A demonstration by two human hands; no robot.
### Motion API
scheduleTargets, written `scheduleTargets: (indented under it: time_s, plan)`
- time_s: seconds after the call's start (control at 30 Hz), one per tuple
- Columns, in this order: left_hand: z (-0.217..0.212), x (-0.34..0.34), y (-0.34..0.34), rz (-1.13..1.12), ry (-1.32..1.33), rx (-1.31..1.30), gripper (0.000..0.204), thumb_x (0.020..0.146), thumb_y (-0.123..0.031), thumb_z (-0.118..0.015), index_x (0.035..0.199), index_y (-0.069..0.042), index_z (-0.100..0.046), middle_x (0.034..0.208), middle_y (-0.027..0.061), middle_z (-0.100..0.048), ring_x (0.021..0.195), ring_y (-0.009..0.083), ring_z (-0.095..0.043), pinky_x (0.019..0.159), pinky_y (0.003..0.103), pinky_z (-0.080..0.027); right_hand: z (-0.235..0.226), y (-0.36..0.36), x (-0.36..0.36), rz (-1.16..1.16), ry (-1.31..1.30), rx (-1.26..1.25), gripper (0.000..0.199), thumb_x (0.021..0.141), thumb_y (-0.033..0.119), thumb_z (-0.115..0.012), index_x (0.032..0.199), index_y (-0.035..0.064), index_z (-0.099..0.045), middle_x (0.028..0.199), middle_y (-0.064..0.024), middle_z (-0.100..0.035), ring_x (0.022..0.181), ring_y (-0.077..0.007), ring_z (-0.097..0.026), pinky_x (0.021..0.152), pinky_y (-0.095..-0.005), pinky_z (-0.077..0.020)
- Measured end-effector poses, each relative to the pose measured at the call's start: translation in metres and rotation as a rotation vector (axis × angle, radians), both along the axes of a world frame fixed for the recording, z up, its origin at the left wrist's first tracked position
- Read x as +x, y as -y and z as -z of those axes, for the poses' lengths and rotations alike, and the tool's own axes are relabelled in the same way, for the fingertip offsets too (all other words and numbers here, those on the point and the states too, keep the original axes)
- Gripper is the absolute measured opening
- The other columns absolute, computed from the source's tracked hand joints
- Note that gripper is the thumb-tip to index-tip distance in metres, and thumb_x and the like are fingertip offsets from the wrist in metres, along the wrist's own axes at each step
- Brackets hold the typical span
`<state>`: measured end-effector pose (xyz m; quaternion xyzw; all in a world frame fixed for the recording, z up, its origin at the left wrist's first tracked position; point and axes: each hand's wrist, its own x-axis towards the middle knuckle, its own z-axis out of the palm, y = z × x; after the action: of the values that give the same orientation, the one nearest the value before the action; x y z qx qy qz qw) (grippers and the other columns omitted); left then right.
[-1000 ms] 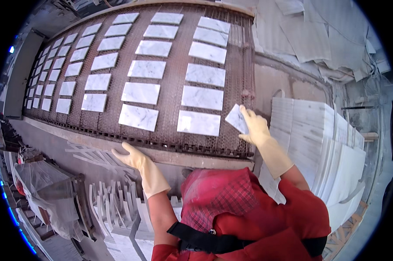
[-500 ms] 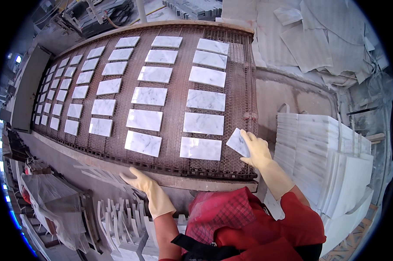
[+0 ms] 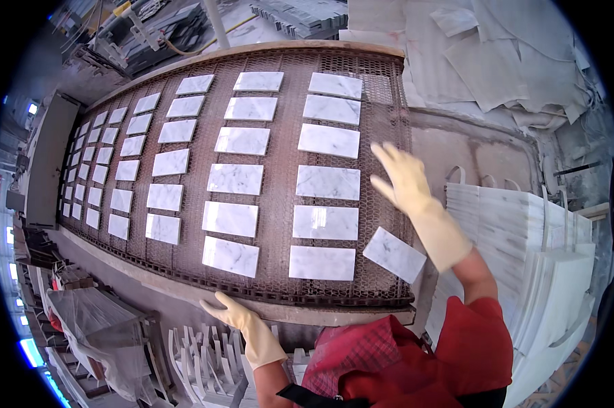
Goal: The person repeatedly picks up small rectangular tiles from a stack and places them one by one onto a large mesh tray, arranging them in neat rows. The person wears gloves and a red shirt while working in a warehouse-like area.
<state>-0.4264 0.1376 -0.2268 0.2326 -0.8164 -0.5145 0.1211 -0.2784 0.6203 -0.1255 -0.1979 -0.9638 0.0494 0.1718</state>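
A wide mesh conveyor belt (image 3: 279, 136) carries several white marble tiles in three rows. My left hand (image 3: 226, 310), in a yellow rubber glove, rests on the belt's near edge with its fingers spread. My right hand (image 3: 402, 175), also gloved, is lifted above the belt's right side with the fingers apart and nothing in it. One marble tile (image 3: 394, 254) lies askew at the belt's near right corner, below my right forearm. The nearest straight-laid tile (image 3: 322, 262) sits just left of it.
A stack of white marble slabs (image 3: 531, 231) stands on edge at the right. Crumpled grey sheets (image 3: 497, 61) lie at the back right. Thin tiles stand in a rack (image 3: 198, 353) below the belt, with plastic-wrapped goods (image 3: 96, 326) at the lower left.
My right hand held a tile at the belt's right edge; the tile now lies askew on the belt, and the hand has let go and risen with open fingers.
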Motion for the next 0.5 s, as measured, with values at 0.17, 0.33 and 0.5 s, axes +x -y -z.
scheduleTargets:
  time_s: [0.17, 0.33, 0.5]
  plan:
    - [0.001, 0.004, -0.003, -0.029, 0.004, -0.020, 0.079, 0.111, -0.039, -0.062, 0.176, -0.009, -0.028, 0.179, 0.0210, -0.031, 0.159, 0.0355, -0.041, 0.132, 0.045, -0.034, 0.027, -0.105, -0.134, 0.108, -0.002, -0.027, 0.060, 0.102, 0.036, -0.075, 0.155, 0.0156, -0.057, 0.140, -0.0154, -0.066, 0.121, -0.0390, -0.068, 0.102, -0.0547, -0.0547]
    - [-0.006, 0.002, -0.010, 0.007, 0.035, -0.020, 0.078, 0.114, -0.038, -0.059, 0.177, -0.009, -0.023, 0.181, 0.0208, -0.027, 0.162, 0.0341, -0.036, 0.133, 0.046, -0.030, 0.054, -0.167, -0.223, 0.120, 0.197, 0.153, 0.053, 0.106, 0.045, -0.068, 0.153, 0.0227, -0.061, 0.137, -0.0172, -0.068, 0.115, -0.0361, -0.072, 0.096, -0.0507, -0.0584]
    - [0.011, 0.008, 0.009, 0.021, 0.046, -0.131, 0.080, 0.115, -0.039, -0.058, 0.178, -0.009, -0.020, 0.181, 0.0188, -0.026, 0.159, 0.0333, -0.039, 0.132, 0.045, -0.033, 0.083, -0.196, -0.245, -0.004, 0.257, 0.180, 0.052, 0.110, 0.044, -0.063, 0.158, 0.0250, -0.057, 0.140, -0.0199, -0.067, 0.119, -0.0386, -0.071, 0.100, -0.0510, -0.0577]
